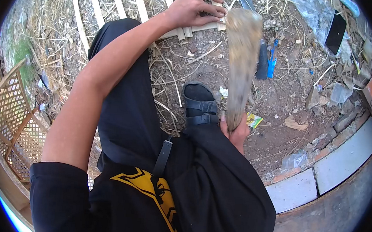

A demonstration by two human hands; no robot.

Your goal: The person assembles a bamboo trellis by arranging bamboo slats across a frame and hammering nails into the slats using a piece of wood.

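My right hand (236,134) grips the narrow end of a wooden club (242,55), which is smeared by motion, its thick end up toward the top. At the top centre, my left hand (197,9) has its bent fingers around a pale wooden strip (220,27); the fingertips lie just left of the club's head. More pale strips (140,3) lie side by side to the left, some crossing a strip beneath them. Behind the club, a tool with a grey blade (245,0) and dark handle (262,61) is partly hidden.
A blue plastic piece (272,59) lies by the dark handle. My sandalled foot (199,100) rests on the dirt. Plastic sheeting (311,17) and rubble are at right, above a white-tiled edge (293,190). A lattice wooden piece (11,112) stands at left.
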